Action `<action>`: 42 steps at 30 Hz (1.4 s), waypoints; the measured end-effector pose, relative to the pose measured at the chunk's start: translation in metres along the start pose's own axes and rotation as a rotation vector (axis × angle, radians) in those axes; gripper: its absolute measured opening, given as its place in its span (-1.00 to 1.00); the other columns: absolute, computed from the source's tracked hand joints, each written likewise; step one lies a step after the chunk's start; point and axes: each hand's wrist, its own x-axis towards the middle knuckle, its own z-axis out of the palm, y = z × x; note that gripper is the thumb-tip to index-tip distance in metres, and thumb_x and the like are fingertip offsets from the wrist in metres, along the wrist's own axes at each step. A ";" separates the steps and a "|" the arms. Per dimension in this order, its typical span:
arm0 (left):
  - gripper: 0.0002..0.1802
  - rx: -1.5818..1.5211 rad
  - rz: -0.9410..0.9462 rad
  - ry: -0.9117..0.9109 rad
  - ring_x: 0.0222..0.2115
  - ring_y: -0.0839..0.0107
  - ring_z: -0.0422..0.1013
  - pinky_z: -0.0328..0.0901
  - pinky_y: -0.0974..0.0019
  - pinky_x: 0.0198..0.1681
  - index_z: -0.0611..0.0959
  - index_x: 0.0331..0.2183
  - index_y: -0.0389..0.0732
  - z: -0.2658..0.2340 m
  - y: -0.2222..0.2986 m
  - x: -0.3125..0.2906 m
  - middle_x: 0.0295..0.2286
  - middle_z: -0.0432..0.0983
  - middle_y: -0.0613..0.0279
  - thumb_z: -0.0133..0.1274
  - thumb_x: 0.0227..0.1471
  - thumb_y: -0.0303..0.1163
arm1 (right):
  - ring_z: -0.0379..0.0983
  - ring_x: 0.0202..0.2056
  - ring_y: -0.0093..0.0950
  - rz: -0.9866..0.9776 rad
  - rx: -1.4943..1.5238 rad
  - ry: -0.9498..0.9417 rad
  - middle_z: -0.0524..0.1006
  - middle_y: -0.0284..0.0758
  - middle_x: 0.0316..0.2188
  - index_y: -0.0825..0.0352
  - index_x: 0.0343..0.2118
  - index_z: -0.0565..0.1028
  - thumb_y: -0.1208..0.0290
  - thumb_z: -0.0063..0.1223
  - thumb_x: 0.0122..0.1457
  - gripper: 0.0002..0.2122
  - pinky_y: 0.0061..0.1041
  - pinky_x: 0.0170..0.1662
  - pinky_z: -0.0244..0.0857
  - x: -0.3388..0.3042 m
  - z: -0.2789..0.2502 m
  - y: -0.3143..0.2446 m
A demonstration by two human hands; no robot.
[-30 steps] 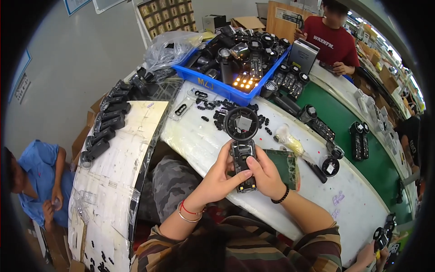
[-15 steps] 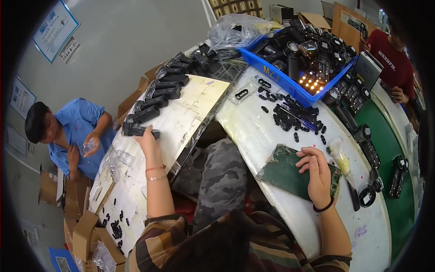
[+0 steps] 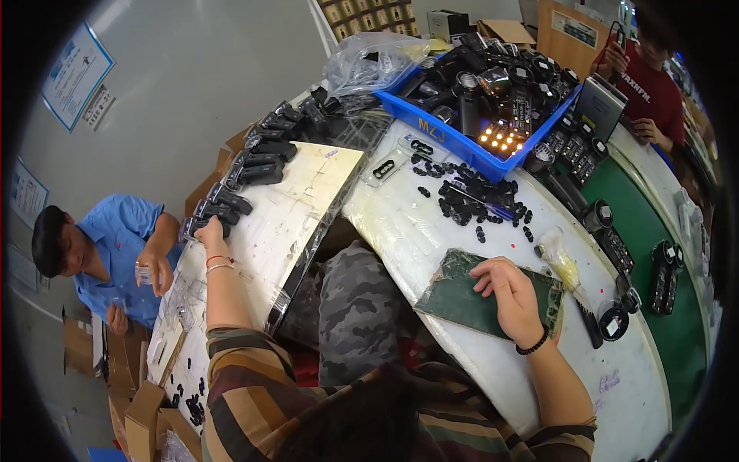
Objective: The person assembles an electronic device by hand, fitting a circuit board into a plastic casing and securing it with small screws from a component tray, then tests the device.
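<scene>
My left hand (image 3: 211, 232) reaches out to the near end of a row of black handheld devices (image 3: 264, 168) with clear front ends. Its fingers close over the device (image 3: 195, 230) nearest to me, whose body they partly hide. Over a dark green mat (image 3: 454, 286) my right hand (image 3: 511, 299) hovers with loosely bent fingers, slightly apart, and nothing in it. Beyond that mat lies a heap of small black oval parts (image 3: 468, 202), with a thin screwdriver-like tool (image 3: 493, 206) across it.
A blue crate (image 3: 454, 137) full of black devices, some lit, stands at the back. A yellow-tipped bottle (image 3: 560, 258) and a brush (image 3: 590, 327) lie right of the mat. At left a person in blue (image 3: 123, 246) handles clear cups; another in red (image 3: 654, 108) stands far right.
My left hand has shifted left, and the devices at the row's near end now sit closer together. My right hand stays over the mat. The person in blue has moved their hands apart.
</scene>
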 end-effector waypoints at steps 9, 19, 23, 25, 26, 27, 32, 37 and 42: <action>-0.35 0.149 1.292 -0.288 0.06 -0.07 0.25 0.10 -0.01 0.16 0.49 -0.02 -0.27 0.085 0.104 -0.201 -0.02 0.39 -0.11 0.25 -0.18 -0.23 | 0.42 -0.41 -0.53 -0.016 -0.147 -0.015 0.50 -0.28 -0.37 0.46 -0.33 0.52 0.42 -0.17 0.31 -0.76 -0.58 -0.26 0.31 -0.001 -0.003 -0.002; -0.36 0.324 1.019 -0.811 -0.22 0.03 0.49 0.39 0.13 -0.17 0.52 -0.03 -0.27 0.133 0.139 -0.352 -0.28 0.57 -0.07 0.23 -0.16 -0.16 | 0.45 -0.39 -0.40 -0.133 -0.368 0.015 0.53 -0.26 -0.38 0.38 -0.32 0.53 0.41 -0.05 0.25 -0.84 -0.53 -0.28 0.32 0.004 -0.020 -0.016; -0.37 -0.164 0.790 -1.024 -0.25 0.34 0.51 0.36 0.28 -0.14 0.51 -0.01 -0.25 0.074 0.153 -0.382 -0.26 0.60 0.10 0.29 -0.16 -0.31 | 0.48 -0.42 -0.40 0.012 -0.582 0.095 0.51 -0.27 -0.41 0.34 -0.33 0.53 0.42 0.06 0.17 -0.89 -0.50 -0.34 0.35 0.020 -0.039 -0.012; -0.43 -0.234 0.975 -1.398 -0.24 0.40 0.48 0.34 0.29 -0.11 0.56 -0.07 -0.24 0.026 0.167 -0.436 -0.23 0.59 0.16 0.31 -0.20 -0.39 | 0.49 -0.45 -0.36 0.038 -0.614 0.102 0.50 -0.26 -0.44 0.34 -0.35 0.54 0.39 0.09 0.12 -0.87 -0.44 -0.35 0.36 0.036 -0.051 0.013; -0.48 -0.244 1.056 -1.544 -0.16 0.25 0.45 0.32 0.23 -0.06 0.56 -0.11 -0.22 0.004 0.163 -0.456 -0.21 0.55 0.13 0.29 -0.17 -0.33 | 0.49 -0.45 -0.35 0.025 -0.644 0.076 0.50 -0.25 -0.45 0.33 -0.36 0.54 0.38 0.10 0.11 -0.86 -0.41 -0.35 0.37 0.045 -0.054 0.024; -0.49 -0.246 1.205 -1.698 -0.17 0.17 0.42 0.31 0.22 -0.06 0.57 -0.12 -0.21 -0.003 0.159 -0.468 -0.24 0.53 0.09 0.28 -0.20 -0.34 | 0.51 -0.43 -0.34 0.056 -0.693 0.034 0.52 -0.23 -0.43 0.34 -0.37 0.56 0.33 0.15 0.06 -0.82 -0.39 -0.32 0.38 0.057 -0.055 0.032; -0.44 -0.301 1.191 -1.845 -0.16 0.19 0.38 0.30 0.24 -0.06 0.57 -0.07 -0.18 -0.003 0.117 -0.495 -0.25 0.49 0.12 0.30 -0.21 -0.38 | 0.51 -0.29 -0.22 0.198 -0.936 -0.063 0.55 -0.18 -0.40 0.34 -0.42 0.54 0.29 0.21 -0.04 -0.78 -0.27 -0.19 0.38 0.092 -0.028 0.040; -0.37 -0.364 1.175 -1.821 -0.15 0.20 0.37 0.28 0.22 -0.04 0.50 0.00 -0.18 0.002 0.108 -0.498 -0.20 0.48 0.15 0.29 -0.19 -0.35 | 0.45 -0.43 -0.41 -0.040 -0.669 -0.033 0.45 -0.27 -0.49 0.38 -0.40 0.48 0.50 0.17 0.03 -0.88 -0.47 -0.34 0.34 0.066 -0.022 0.009; -0.33 -0.357 1.129 -1.793 -0.11 0.20 0.36 0.26 0.21 0.00 0.46 0.02 -0.21 0.000 0.106 -0.494 -0.15 0.49 0.18 0.29 -0.19 -0.34 | 0.43 -0.35 -0.43 -0.140 -0.634 -0.027 0.49 -0.32 -0.36 0.31 -0.37 0.57 0.59 0.22 -0.02 -0.87 -0.52 -0.32 0.33 -0.005 -0.015 -0.023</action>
